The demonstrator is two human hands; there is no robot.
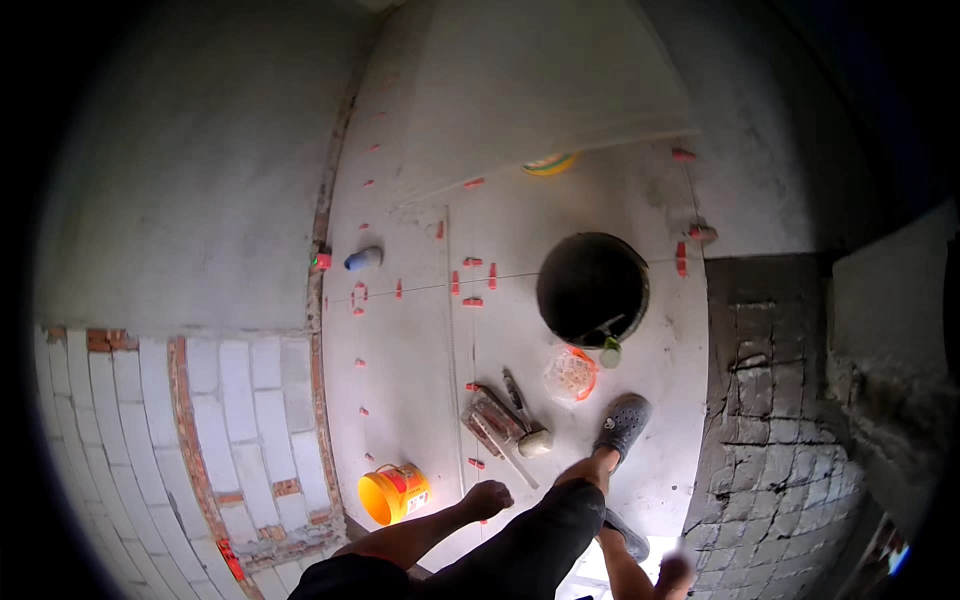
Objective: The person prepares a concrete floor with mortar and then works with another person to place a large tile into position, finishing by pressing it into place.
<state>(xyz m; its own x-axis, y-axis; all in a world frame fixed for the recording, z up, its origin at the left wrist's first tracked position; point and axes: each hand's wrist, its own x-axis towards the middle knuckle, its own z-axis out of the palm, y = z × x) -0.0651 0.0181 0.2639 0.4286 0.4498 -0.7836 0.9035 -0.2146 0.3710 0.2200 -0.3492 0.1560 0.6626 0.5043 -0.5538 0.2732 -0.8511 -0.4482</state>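
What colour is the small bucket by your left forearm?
The bucket is yellow-orange, with red and white markings on its side; the head view shows it best.

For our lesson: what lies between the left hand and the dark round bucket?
In the head view: the pale-headed mallet, then, nearer the bucket, a clear plastic bag.

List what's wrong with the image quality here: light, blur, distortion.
Head view: black vignetting swallows the corners, and joints in the block wall bow toward the rim. Head view: the right hand looks blurred. Head view: glare whitens the floor near the lower edge, while the round dark bucket has a shadowed inside.
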